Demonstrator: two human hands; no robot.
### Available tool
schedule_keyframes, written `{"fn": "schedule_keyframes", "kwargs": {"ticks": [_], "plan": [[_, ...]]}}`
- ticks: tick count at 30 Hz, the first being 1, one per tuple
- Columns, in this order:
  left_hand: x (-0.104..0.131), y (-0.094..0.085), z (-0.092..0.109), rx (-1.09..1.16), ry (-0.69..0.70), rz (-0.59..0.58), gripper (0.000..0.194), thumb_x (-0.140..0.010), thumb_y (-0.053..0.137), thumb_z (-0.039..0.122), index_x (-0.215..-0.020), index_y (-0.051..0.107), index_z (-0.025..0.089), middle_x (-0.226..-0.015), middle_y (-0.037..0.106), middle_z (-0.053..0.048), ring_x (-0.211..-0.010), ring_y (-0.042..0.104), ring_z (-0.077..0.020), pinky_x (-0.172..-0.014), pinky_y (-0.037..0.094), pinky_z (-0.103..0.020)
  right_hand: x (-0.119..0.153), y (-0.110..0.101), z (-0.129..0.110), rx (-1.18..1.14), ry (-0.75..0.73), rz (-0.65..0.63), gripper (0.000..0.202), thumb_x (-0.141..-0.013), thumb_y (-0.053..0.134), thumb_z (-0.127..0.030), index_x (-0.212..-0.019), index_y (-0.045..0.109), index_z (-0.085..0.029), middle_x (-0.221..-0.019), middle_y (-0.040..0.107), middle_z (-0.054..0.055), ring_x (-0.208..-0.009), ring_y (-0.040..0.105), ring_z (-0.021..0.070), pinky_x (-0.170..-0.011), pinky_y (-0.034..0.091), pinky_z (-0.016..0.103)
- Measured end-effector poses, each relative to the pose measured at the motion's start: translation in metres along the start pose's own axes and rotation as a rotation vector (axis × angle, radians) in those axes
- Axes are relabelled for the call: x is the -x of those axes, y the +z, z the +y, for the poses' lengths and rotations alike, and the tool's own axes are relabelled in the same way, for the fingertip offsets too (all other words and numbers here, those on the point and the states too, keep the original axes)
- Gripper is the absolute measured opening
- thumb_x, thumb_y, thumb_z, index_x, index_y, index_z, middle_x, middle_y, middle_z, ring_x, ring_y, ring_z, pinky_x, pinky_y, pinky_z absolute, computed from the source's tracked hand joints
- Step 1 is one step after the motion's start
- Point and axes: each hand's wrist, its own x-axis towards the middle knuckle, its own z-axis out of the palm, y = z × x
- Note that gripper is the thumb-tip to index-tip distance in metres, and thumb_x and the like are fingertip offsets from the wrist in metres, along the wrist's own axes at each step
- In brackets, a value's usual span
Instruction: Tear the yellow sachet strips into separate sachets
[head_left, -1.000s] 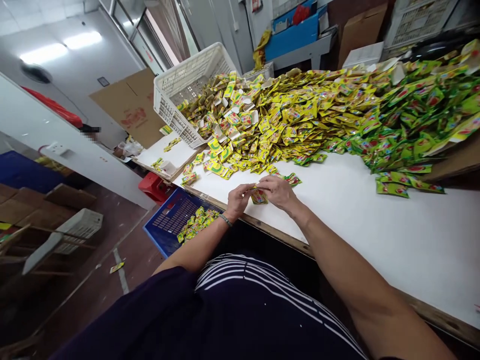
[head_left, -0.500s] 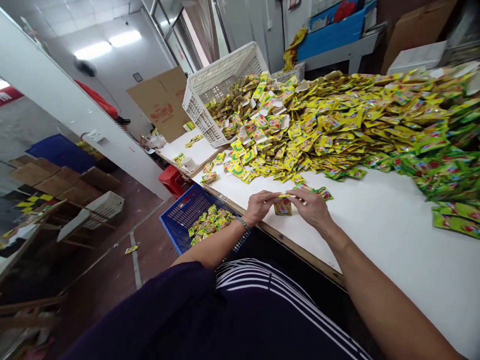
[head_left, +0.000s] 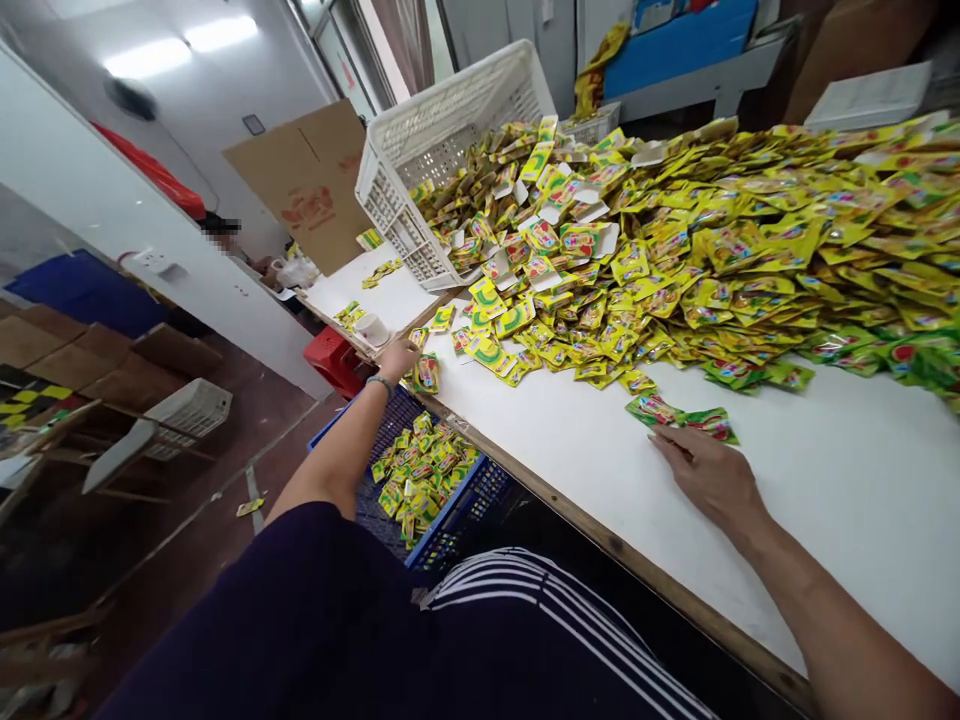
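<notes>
My left hand [head_left: 397, 360] reaches out to the table's front left edge. Its fingers are small and blurred there, right beside a yellow-green packet [head_left: 426, 374]; whether they grip anything I cannot tell. My right hand [head_left: 712, 472] is low over the white table [head_left: 555, 425], palm down with its fingers stretched out. Their tips touch the near edge of some green packets [head_left: 686, 415] that lie flat, apart from the large pile of yellow packets [head_left: 720, 250]. Below my left forearm, a blue crate [head_left: 450, 520] holds many yellow-green packets.
A white basket [head_left: 397, 215] lies tipped on the table, packets spilling from its mouth. Beyond it are a cardboard box [head_left: 307, 185] and a white tape-like roll [head_left: 371, 328]. A red stool [head_left: 332, 360] stands past the blue crate. Another person sits farther back on the left.
My hands were together over a packet at the table edge. They have parted: the left went far left to the table edge, the right moved right to the green packets. The view shifted slightly.
</notes>
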Motion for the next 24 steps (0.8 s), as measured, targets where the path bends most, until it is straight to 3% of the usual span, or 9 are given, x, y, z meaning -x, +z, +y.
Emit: {"fn": "schedule_keyframes", "kwargs": {"ticks": [2, 5, 8, 11, 14, 17, 20, 24], "plan": [[-0.022, 0.008, -0.003, -0.071, 0.048, -0.031, 0.035, -0.083, 0.068, 0.03, -0.11, 0.065, 0.007, -0.113, 0.066, -0.02, -0.112, 0.057, -0.0338, -0.093, 0.043, -0.04, 0.001, 0.002, -0.003, 0.024, -0.009, 0.005, 0.032, -0.09, 0.052, -0.042, -0.102, 0.076, -0.023, -0.097, 0.076, 0.008, -0.088, 0.07, 0.0254, -0.073, 0.055, 0.036], [-0.05, 0.031, 0.007, -0.107, 0.114, -0.084, 0.055, -0.084, 0.067, 0.037, -0.13, 0.055, 0.009, -0.132, 0.058, -0.022, -0.127, 0.05, -0.0349, -0.102, 0.039, -0.039, 0.002, 0.003, -0.01, 0.086, -0.054, -0.009, 0.034, -0.093, 0.051, -0.043, -0.104, 0.075, -0.022, -0.095, 0.074, 0.008, -0.083, 0.069, 0.0233, -0.068, 0.053, 0.034], [-0.068, 0.056, 0.027, -0.093, 0.136, -0.192, 0.063, -0.082, 0.067, 0.047, -0.133, 0.054, 0.013, -0.133, 0.06, -0.019, -0.123, 0.055, -0.032, -0.098, 0.042, -0.035, 0.003, 0.002, -0.014, 0.154, -0.091, -0.006, 0.035, -0.094, 0.051, -0.045, -0.101, 0.075, -0.021, -0.093, 0.072, 0.007, -0.082, 0.069, 0.022, -0.065, 0.051, 0.032], [-0.067, 0.08, 0.049, -0.088, 0.151, -0.294, 0.06, -0.08, 0.064, 0.059, -0.121, 0.063, 0.015, -0.122, 0.066, -0.017, -0.113, 0.062, -0.0316, -0.091, 0.047, -0.034, 0.002, -0.001, -0.015, 0.169, -0.116, 0.013, 0.033, -0.094, 0.053, -0.044, -0.101, 0.075, -0.021, -0.09, 0.072, 0.006, -0.08, 0.068, 0.0205, -0.064, 0.051, 0.031], [-0.037, 0.1, 0.071, -0.107, 0.185, -0.31, 0.064, -0.084, 0.056, 0.064, -0.119, 0.063, 0.011, -0.127, 0.062, -0.022, -0.116, 0.06, -0.0344, -0.092, 0.047, -0.036, 0.0, -0.002, -0.016, 0.125, -0.125, 0.014, 0.031, -0.094, 0.055, -0.042, -0.099, 0.076, -0.02, -0.088, 0.072, 0.006, -0.079, 0.068, 0.0202, -0.067, 0.052, 0.031], [0.011, 0.111, 0.091, -0.146, 0.239, -0.295, 0.067, -0.086, 0.052, 0.064, -0.124, 0.059, 0.009, -0.128, 0.058, -0.025, -0.113, 0.061, -0.0354, -0.089, 0.048, -0.039, -0.002, -0.003, -0.019, 0.069, -0.09, 0.018, 0.029, -0.093, 0.055, -0.04, -0.099, 0.076, -0.02, -0.089, 0.073, 0.007, -0.082, 0.069, 0.0216, -0.074, 0.054, 0.034], [0.055, 0.108, 0.109, -0.173, 0.323, -0.307, 0.062, -0.09, 0.049, 0.06, -0.129, 0.057, 0.012, -0.121, 0.062, -0.022, -0.106, 0.064, -0.0327, -0.085, 0.048, -0.038, -0.004, -0.007, -0.024, 0.034, -0.053, -0.001, 0.029, -0.092, 0.053, -0.039, -0.098, 0.076, -0.022, -0.091, 0.074, 0.008, -0.084, 0.069, 0.0227, -0.077, 0.055, 0.036], [0.089, 0.091, 0.125, -0.127, 0.48, -0.26, 0.054, -0.094, 0.05, 0.048, -0.135, 0.054, 0.013, -0.113, 0.068, -0.016, -0.105, 0.063, -0.0297, -0.086, 0.047, -0.037, -0.012, -0.022, -0.024, 0.047, 0.018, 0.026, 0.029, -0.093, 0.05, -0.038, -0.096, 0.074, -0.023, -0.094, 0.075, 0.008, -0.089, 0.069, 0.0237, -0.083, 0.056, 0.04]]}}
